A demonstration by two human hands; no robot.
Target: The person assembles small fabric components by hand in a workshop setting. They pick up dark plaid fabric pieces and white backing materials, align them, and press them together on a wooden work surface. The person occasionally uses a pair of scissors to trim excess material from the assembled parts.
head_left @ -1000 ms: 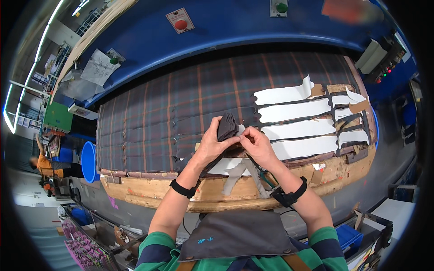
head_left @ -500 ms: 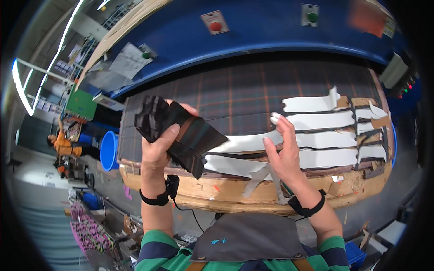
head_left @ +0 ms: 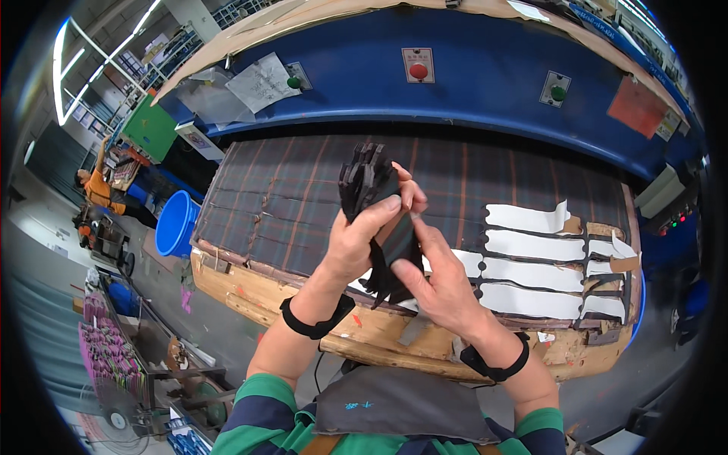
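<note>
stack of dark cut pieces [head_left: 373, 199]: now gathered between both hands above the plaid cutting board [head_left: 288, 197], right hand [head_left: 436, 277] off the white cut sheet [head_left: 531, 258] it touched half a second ago, left hand [head_left: 358, 241] brought in to centre. fingers of both clamped on the stack, squaring it. containers: blue bucket [head_left: 176, 224] on floor at left, contents not visible.

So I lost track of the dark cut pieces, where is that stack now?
In the head view the stack of dark cut pieces is at centre, lifted above the plaid cutting bed, held between the left hand and right hand.
</note>
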